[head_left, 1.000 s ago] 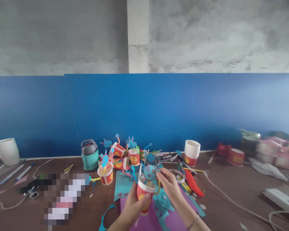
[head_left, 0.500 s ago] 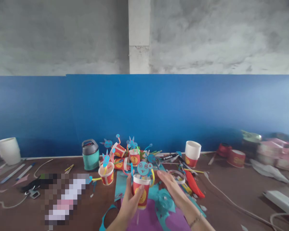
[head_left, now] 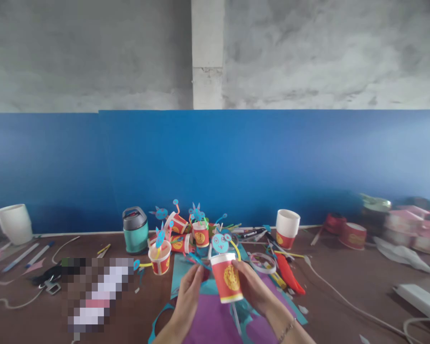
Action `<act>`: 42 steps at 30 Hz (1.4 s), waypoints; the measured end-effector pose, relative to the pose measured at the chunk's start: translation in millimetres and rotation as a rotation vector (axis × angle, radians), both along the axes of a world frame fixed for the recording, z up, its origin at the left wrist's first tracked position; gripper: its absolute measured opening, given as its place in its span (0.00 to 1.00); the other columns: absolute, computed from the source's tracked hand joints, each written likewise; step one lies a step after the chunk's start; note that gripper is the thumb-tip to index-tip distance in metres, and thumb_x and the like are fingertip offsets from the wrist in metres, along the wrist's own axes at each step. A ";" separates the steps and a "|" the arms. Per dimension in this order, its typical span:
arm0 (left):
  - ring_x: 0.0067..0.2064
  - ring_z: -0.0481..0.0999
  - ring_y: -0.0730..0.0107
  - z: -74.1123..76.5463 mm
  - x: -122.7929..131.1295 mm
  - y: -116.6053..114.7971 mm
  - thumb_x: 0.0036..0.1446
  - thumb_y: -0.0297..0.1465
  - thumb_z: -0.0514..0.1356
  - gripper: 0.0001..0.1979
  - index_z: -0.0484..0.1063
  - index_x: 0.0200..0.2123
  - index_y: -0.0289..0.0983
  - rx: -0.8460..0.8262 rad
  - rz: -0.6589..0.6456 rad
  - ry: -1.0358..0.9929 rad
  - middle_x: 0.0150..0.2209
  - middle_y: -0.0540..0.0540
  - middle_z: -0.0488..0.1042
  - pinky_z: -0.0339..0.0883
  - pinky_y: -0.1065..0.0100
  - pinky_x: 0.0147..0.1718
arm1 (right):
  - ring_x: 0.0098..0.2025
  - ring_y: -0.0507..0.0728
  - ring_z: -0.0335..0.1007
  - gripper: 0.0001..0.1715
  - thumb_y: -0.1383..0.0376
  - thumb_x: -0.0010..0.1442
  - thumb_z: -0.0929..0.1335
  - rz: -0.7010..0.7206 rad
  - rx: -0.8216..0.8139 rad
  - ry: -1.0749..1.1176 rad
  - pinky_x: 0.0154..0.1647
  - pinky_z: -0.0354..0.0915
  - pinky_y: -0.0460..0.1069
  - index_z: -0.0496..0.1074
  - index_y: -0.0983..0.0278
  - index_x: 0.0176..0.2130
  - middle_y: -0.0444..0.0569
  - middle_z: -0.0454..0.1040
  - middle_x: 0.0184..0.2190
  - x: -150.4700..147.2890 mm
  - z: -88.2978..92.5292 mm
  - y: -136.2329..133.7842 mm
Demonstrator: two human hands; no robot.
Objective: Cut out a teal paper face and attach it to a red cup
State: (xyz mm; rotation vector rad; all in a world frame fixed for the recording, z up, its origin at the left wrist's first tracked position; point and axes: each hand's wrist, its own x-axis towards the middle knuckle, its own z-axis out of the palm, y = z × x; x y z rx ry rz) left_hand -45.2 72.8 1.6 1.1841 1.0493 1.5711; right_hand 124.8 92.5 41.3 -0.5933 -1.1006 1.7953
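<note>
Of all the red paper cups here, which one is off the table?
The front-centre cup topped with a blue paper face: the right hand grips it above the purple sheet. The others rest on the table behind.

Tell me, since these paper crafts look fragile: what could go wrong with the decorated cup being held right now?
The right hand alone grips the red cup, tilted, with the left hand open beside it; it might slip onto the purple paper. The blue face cutout stands on a thin stem above the rim and could bend. The finished cups crowd just behind and might be knocked over.
</note>
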 end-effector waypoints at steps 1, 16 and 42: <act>0.32 0.74 0.63 3.7 -1.3 1.3 0.50 0.49 0.59 0.21 0.75 0.28 0.34 0.033 0.019 0.054 0.28 0.44 0.76 0.67 0.66 0.34 | 0.45 0.63 0.73 0.19 0.56 0.56 0.68 0.004 -0.031 0.013 0.48 0.63 0.55 0.75 0.68 0.42 0.55 0.79 0.38 0.9 -1.9 1.5; 0.28 0.73 0.68 9.9 -1.9 -8.4 0.58 0.34 0.54 0.09 0.73 0.38 0.39 0.248 0.114 0.595 0.31 0.47 0.77 0.66 0.71 0.28 | 0.41 0.62 0.74 0.18 0.56 0.53 0.70 -0.032 -0.076 -0.021 0.45 0.65 0.55 0.75 0.69 0.37 0.53 0.80 0.32 0.8 -1.9 3.3; 0.30 0.71 0.67 10.6 -4.3 -11.4 0.54 0.25 0.55 0.07 0.69 0.36 0.39 0.367 0.093 0.740 0.28 0.48 0.72 0.63 0.69 0.31 | 0.40 0.62 0.73 0.13 0.56 0.53 0.69 -0.055 -0.109 -0.074 0.45 0.65 0.55 0.75 0.62 0.34 0.49 0.79 0.32 1.0 1.1 -3.1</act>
